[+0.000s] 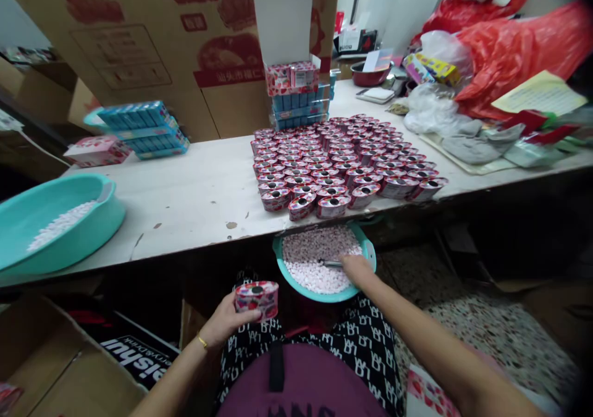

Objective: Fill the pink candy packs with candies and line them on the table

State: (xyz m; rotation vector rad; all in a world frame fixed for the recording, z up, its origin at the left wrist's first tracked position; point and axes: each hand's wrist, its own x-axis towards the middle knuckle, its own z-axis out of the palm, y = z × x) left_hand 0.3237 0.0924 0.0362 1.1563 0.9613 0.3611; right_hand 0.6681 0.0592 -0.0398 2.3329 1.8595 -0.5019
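One tin (256, 298), left hand (225, 321), right hand (356, 269) on candies (311, 276)

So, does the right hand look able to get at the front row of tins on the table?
Probably yes. The right hand is in the bowl just below the table edge; the front row of tins sits at that edge with nothing between. It holds a small metal tool, though.

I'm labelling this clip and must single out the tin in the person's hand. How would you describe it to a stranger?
Start at the long pale table with its block of small patterned tins. Below its front edge, left of the teal basin on the lap, the left hand holds one tin. It is the only one off the table and in a hand.
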